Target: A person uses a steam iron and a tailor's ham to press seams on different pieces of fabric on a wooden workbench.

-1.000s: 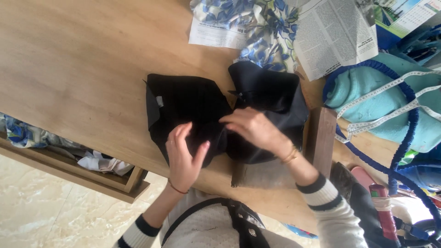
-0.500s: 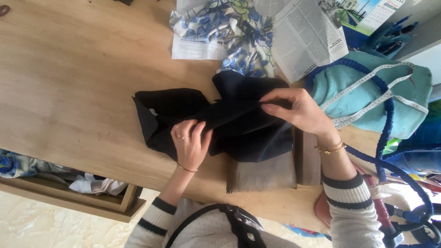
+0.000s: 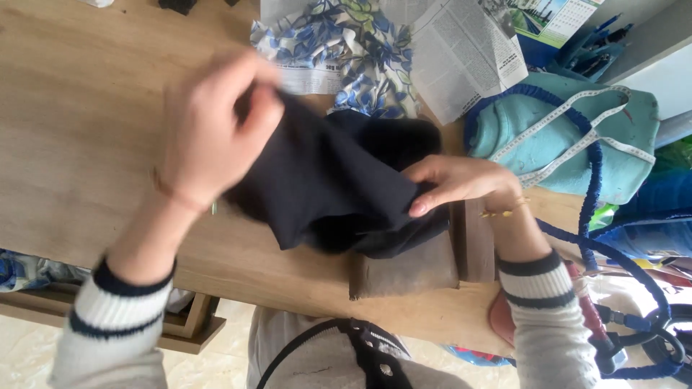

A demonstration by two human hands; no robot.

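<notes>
I see my left hand (image 3: 216, 126) gripping a soft black cloth garment (image 3: 331, 184) lifted above the wooden table (image 3: 79, 130), my right hand (image 3: 461, 184) pinching its edge at three o'clock. The loose folds could slip and snag the brown block (image 3: 407, 270) at six o'clock.

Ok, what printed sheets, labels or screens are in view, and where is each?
Newspaper sheet: top centre of the table, grey text columns, tilted.
Second printed sheet: under the floral cloth, only a white edge showing.
Calendar-like page: top right, green picture and grid.
No screens.
</notes>
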